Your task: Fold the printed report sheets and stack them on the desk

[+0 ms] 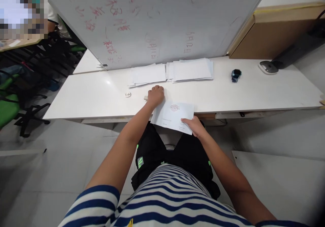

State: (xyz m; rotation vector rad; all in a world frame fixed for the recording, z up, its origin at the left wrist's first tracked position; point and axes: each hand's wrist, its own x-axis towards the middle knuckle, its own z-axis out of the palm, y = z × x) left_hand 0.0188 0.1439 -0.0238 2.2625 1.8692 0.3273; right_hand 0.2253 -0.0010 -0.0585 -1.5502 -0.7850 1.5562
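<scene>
A white printed paper [166,114] with a round reddish seal and small lines of text hangs partly over the desk's front edge. My right hand [195,125] pinches its lower right corner, thumb on top and fingers underneath. At the paper's upper left, my left hand [156,95] rests on the desk with its fingers curled down. A small beige piece [145,98] shows beside that hand; whether the fingers grip it is hidden. Just beyond lie two stacks of white paper, a left stack [148,74] and a right stack [190,69].
A whiteboard [167,23] with red writing stands behind the stacks on the white desk [83,100]. A small white round item [128,94] lies left, a dark blue watch [236,74] right. Farther right are a cardboard box [274,34] and a black-and-white device [268,67].
</scene>
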